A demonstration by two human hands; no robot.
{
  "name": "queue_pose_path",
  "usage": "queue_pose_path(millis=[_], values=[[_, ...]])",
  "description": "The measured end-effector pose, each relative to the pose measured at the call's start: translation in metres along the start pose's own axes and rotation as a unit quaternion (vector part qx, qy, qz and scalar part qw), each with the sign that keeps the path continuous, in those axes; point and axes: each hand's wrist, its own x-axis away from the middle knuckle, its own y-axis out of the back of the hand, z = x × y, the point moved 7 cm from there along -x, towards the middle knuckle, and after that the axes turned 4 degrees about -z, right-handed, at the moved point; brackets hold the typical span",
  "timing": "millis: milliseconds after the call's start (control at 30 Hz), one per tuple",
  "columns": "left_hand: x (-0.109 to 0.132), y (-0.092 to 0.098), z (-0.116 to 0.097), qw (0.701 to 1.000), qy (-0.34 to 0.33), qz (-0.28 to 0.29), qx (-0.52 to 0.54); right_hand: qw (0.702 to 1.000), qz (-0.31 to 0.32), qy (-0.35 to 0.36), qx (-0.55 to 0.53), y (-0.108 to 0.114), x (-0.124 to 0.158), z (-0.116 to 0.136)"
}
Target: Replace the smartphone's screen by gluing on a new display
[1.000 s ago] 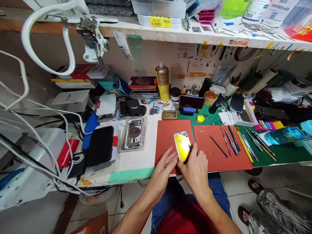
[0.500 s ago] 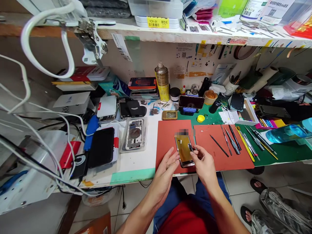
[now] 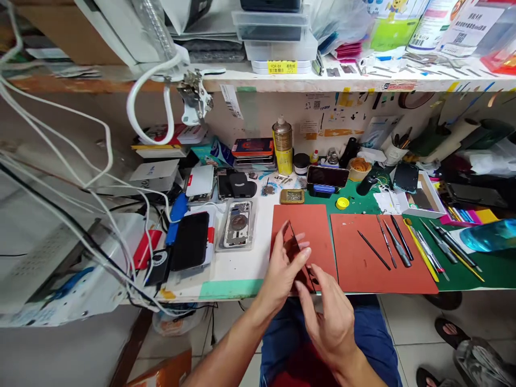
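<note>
A thin phone screen (image 3: 292, 248), dark and glossy, is tipped up almost edge-on above the left red mat (image 3: 318, 226). My left hand (image 3: 282, 266) grips it along its sides, with fingers behind and thumb across the front. At the lower end, my right hand (image 3: 328, 312) has its thumb on one side of the screen and its fingertips on the other. Much of the screen is hidden by my fingers. To the right, several slim tools, among them a dark pointed stick (image 3: 374, 250), lie on the right red mat (image 3: 355, 269).
An opened phone body (image 3: 238, 223) lies in a clear tray to the left, beside a black phone (image 3: 190, 241). A small metal tin (image 3: 292, 196) and yellow cap (image 3: 342, 203) sit behind the mats. A blue bottle (image 3: 489, 235) lies far right; cables (image 3: 124, 258) hang at left.
The screen has turned from showing its gold inner face to standing nearly on edge. My left hand has closed on it, and my right hand has shifted to its lower end. The view has swung left.
</note>
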Motion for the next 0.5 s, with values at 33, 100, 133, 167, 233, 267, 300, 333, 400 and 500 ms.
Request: queue_pose_path(millis=[33, 100, 133, 167, 233, 267, 300, 333, 400, 500], values=[[0.0, 0.0, -0.002, 1.0, -0.002, 0.01, 0.029, 1.0, 0.008, -0.009, -0.02, 0.005, -0.001, 0.0], [0.001, 0.002, -0.005, 0.996, 0.005, 0.032, 0.088, 0.997, 0.027, -0.034, -0.062, 0.018, -0.003, -0.003], [0.001, 0.003, -0.005, 0.993, 0.014, 0.042, 0.112, 0.995, 0.036, -0.043, -0.077, 0.024, -0.003, -0.005], [0.001, 0.004, -0.004, 0.989, 0.027, 0.051, 0.133, 0.994, 0.046, -0.048, -0.088, 0.029, -0.002, -0.007], [0.0, 0.006, 0.001, 0.983, 0.057, 0.064, 0.162, 0.992, 0.068, -0.043, -0.101, 0.033, 0.001, -0.009], [0.0, 0.006, 0.004, 0.98, 0.072, 0.069, 0.171, 0.991, 0.078, -0.034, -0.102, 0.033, 0.002, -0.008], [0.0, 0.006, 0.006, 0.978, 0.084, 0.072, 0.175, 0.991, 0.086, -0.025, -0.102, 0.033, 0.004, -0.007], [0.001, 0.007, 0.009, 0.977, 0.092, 0.077, 0.177, 0.991, 0.093, -0.014, -0.1, 0.031, 0.006, -0.005], [0.002, 0.007, 0.011, 0.975, 0.096, 0.088, 0.178, 0.99, 0.102, 0.001, -0.098, 0.028, 0.009, 0.0], [0.007, 0.007, 0.014, 0.971, 0.1, 0.121, 0.18, 0.99, 0.1, -0.003, -0.096, 0.027, 0.007, 0.002]])
